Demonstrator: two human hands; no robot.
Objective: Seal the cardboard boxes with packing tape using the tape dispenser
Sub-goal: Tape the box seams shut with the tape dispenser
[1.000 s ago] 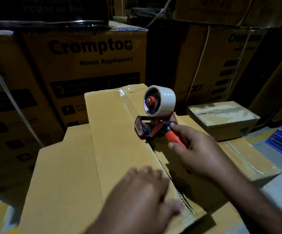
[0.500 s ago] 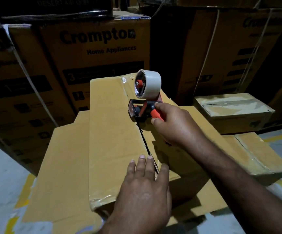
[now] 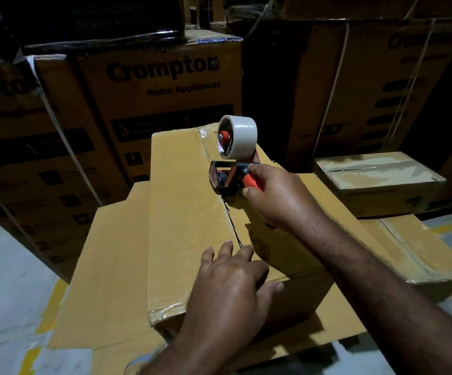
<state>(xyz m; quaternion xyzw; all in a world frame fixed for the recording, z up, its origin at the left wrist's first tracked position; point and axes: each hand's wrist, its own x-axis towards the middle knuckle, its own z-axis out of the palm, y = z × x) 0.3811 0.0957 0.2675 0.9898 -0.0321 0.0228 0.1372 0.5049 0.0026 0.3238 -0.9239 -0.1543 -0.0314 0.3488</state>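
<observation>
With right hand (image 3: 276, 196), gripping the orange-and-black tape dispenser (image 3: 230, 169), just slid toward the brown cardboard box's (image 3: 181, 226) far edge; pressing down near the front edge with flat, open left hand (image 3: 230, 288). Probably starting the pull.

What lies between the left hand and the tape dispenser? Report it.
Head view: only the dark flap seam of the box, from the tape dispenser to the left hand, otherwise bare.

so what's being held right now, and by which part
The right hand grips the red-and-black tape dispenser, loaded with a white tape roll, by its orange handle. The left hand holds nothing; it rests on the brown cardboard box.
</observation>
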